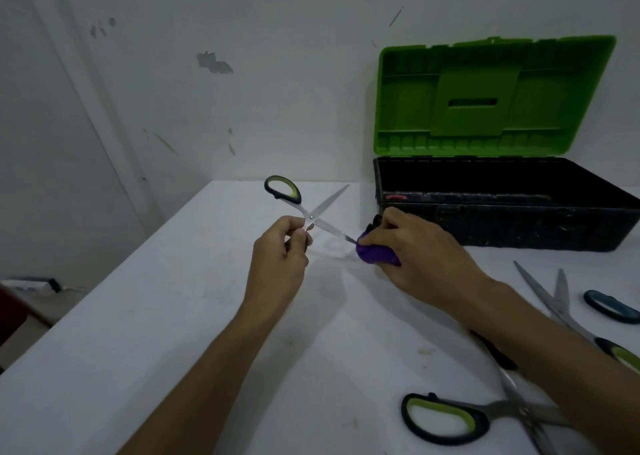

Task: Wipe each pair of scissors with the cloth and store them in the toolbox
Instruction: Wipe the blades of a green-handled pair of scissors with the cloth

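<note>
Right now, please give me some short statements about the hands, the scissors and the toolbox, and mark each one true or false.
1. The toolbox lid is open. True.
2. The left hand holds a pair of scissors with its blades closed. False: the blades are spread apart.
3. The right hand grips a purple cloth at one blade's tip. True.
4. All scissors are already in the toolbox. False: other scissors lie on the table.

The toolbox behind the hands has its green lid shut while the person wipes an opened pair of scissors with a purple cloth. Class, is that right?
Not quite. The head view shows the toolbox with its green lid raised open, not shut. The rest holds: the right hand wipes the opened scissors with the purple cloth.
</note>
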The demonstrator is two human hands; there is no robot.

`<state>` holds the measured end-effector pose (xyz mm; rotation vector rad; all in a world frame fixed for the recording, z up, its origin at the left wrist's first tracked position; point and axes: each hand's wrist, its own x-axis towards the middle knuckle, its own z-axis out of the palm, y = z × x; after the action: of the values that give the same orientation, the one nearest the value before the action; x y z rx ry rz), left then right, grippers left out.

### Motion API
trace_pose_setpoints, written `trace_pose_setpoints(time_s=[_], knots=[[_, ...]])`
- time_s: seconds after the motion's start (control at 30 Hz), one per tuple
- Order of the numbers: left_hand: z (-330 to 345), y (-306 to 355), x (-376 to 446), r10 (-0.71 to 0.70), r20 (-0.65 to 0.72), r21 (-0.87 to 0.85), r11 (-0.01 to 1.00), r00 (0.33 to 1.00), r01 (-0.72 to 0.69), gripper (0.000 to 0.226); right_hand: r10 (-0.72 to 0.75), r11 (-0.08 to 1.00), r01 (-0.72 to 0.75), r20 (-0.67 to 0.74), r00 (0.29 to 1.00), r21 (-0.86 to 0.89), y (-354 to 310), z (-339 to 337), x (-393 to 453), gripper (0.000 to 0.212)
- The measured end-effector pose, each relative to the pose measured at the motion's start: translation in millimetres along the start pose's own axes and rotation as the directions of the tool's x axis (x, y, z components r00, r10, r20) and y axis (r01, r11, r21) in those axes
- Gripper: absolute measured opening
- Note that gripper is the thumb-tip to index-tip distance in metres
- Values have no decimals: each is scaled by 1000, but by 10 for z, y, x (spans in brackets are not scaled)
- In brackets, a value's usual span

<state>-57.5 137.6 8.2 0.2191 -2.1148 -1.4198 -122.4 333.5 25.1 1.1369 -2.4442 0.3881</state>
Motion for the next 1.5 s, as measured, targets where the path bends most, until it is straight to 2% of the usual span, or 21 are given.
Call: trace_pose_setpoints(time_s=[0.13,0.3,0.4,0.53,0.6,0.67,0.77,0.93,1.0,1.17,1.27,1.37,1.5], knots=[[94,-32,-38,36,92,104,994,995,-45,19,-74,996,77,-67,995,44,-42,8,60,48],[110,30,-69,13,156,-6,1000,988,-12,21,-133,987,137,-46,990,79,-82,116,41,48],[67,46,-27,-16,137,-46,999,990,22,21,-122,986,124,-24,992,115,-8,84,52,45],[-31,-23,61,-25,45,-15,1000,999,25,21,-56,983,42,76,996,181,103,-15,48,37],[-45,-70,73,-26,40,-2,1000,999,26,20,-39,976,33,25,999,217,109,-61,65,38],[0,-76,39,-17,91,26,1000,996,15,20,-50,972,61,-55,997,229,61,-55,100,41],[57,-17,-8,-3,133,-51,999,991,10,21,-76,975,82,-36,996,206,-20,29,105,46],[-127,30,99,-84,-30,-241,968,996,75,22,-54,988,49,30,998,145,165,-13,47,40],[-166,-8,128,-89,-60,-215,974,994,74,22,-34,987,31,19,999,156,205,-53,21,39],[-55,-72,65,-82,-16,-104,991,997,80,19,-36,975,71,-165,986,209,142,-128,46,41],[-6,-16,26,-63,18,-110,992,998,64,19,-75,981,99,-142,987,167,58,-47,49,43],[-46,67,38,-49,52,-197,979,997,59,20,-50,976,66,-84,995,206,98,9,47,42],[-201,43,109,-51,-19,-243,969,999,45,21,-7,975,30,-102,995,219,257,-78,27,40]])
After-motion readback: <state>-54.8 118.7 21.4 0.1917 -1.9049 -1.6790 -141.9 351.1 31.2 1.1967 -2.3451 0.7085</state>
